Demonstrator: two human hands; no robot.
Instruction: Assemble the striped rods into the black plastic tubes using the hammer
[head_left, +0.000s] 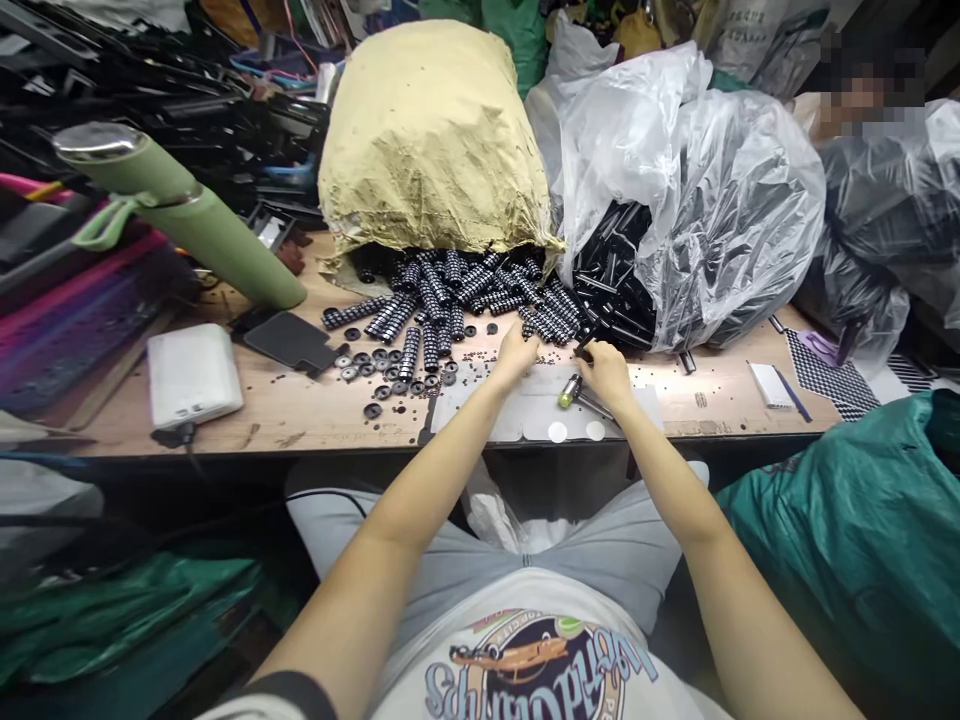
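My left hand [519,352] is at the front edge of a pile of black rollers with a white checked pattern [431,295]. Its fingers are drawn together; whatever is in them is hidden. To its right, my right hand [606,372] is closed with a small dark piece [583,350] at its fingertips, too small to name. Below that hand lies a metal tool with a yellow-green end [570,391], resting on a pale grey mat [517,405]. Tiny dark bits [487,357] are scattered between the rollers and the mat.
A yellow sack [435,140] spills the rollers. Black plastic parts [611,280] come out of a clear bag [735,200]. Round black caps [382,365], a green flask [217,230] and a white power adapter [193,372] are at left. A person [855,110] is at far right.
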